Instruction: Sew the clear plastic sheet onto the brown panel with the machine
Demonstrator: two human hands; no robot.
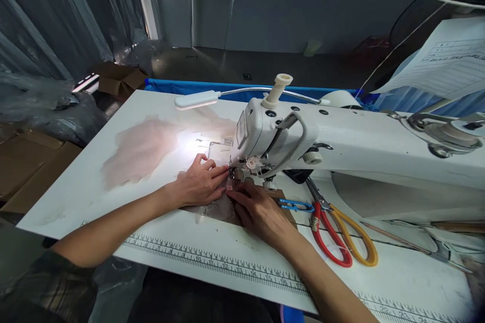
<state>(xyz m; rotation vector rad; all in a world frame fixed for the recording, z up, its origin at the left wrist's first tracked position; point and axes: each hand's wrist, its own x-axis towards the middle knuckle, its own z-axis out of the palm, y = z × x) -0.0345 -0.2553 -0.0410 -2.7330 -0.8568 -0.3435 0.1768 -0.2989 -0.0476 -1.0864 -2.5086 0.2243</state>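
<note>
A white sewing machine [265, 131] stands over the table, its needle area lit by a lamp. My left hand [202, 181] lies on a piece of sheer fabric [217, 210] just left of the presser foot [232, 172], fingers stretched over the cloth. Close in front of the foot, my right hand [259, 207] has its fingers bent at the same fabric, with the fingertips drawn together at its edge. A small pale label [229, 188] shows between the two hands. Pale pink sheer fabric [142, 146] is spread on the table beyond my left hand.
Blue thread snips [297, 205] and scissors with red and yellow handles [343, 234] lie right of my right hand. A ruler strip [212, 258] runs along the front edge. The lamp [197, 100] hangs above the table. Cardboard boxes [36, 164] stand left.
</note>
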